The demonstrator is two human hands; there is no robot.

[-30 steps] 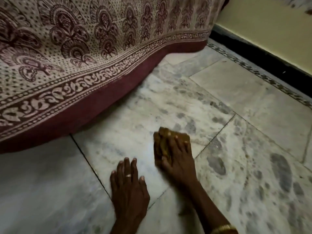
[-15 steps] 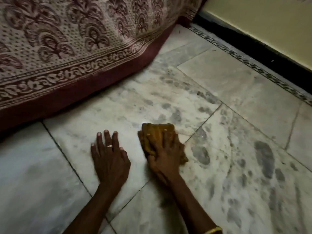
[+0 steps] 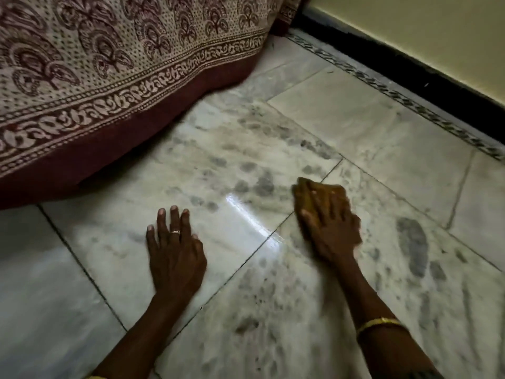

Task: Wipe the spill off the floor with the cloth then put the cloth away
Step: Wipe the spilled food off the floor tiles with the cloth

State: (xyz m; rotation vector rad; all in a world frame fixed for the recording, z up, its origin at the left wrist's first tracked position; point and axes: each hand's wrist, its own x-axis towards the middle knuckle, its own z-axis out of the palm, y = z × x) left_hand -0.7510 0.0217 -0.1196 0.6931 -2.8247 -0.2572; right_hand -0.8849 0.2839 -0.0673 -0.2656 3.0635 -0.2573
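Nearest the camera, both forearms are seen reaching forward onto the marble floor. The left hand is laid flat, palm down, fingers spread and closed on nothing; it is judged to serve only as a prop. The right hand is pressed flat on top of the cloth, a small ochre wad that is trapped between palm and floor, with only its far and left edges showing past the fingertips. The grip on it is thus a downward press with fingers extended, not a curled pinch.

Between the two hands a wet sheen is seen as a bright streak running diagonally, from far-left down toward the tile joint. This streak lies to the left of the cloth, just beside it, and its long axis is slanted toward the camera. The right hand is already on the cloth, so a sweep leftward and back along the streak is judged to be called for.

Farther off, the patterned bedspread hangs to the floor, and the wall skirting runs along the right.
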